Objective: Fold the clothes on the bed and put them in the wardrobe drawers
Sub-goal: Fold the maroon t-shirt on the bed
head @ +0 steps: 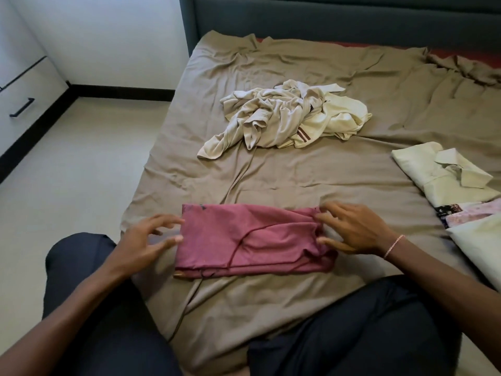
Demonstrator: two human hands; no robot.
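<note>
A dusty-pink garment (249,237), folded into a long strip, lies on the tan bed sheet (311,175) right in front of me. My left hand (146,240) hovers at its left end with fingers spread, the fingertips just reaching the cloth. At the right end my right hand (352,229) rests with spread fingers on the bunched cloth. A crumpled heap of cream clothes (284,118) lies farther up the bed. Folded clothes, a pale collared shirt (444,172) on top, are stacked at the right edge.
The wardrobe drawers (24,88) with a black handle stand at the far left, across pale floor (81,164). A dark upholstered headboard (339,20) closes the far end of the bed. My knees in dark trousers (366,329) rest on the bed's near edge.
</note>
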